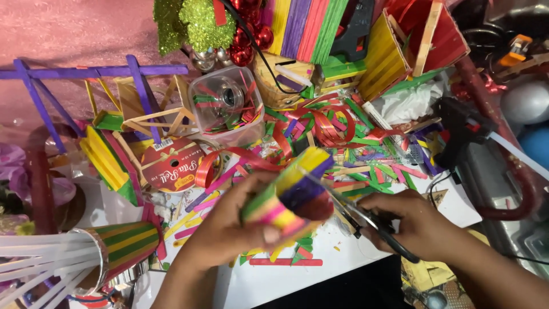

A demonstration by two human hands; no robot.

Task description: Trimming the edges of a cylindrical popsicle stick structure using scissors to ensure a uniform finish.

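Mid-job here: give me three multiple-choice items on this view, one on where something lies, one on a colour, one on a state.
1. Where is the red ribbon spool?
A. left of the left hand
B. right of the right hand
C. inside the clear tub

2. What colour is the frame of sticks at the upper left?
A. orange
B. purple
C. white

3. What is the state of the striped stick tube?
A. lying flat on the table
B. standing alone
C. gripped in the left hand, scissors at its end

Answers:
1 A, the spool lies left of the left hand.
2 B, its long bars are purple.
3 C, the left hand wraps it while the right hand holds scissors against it.
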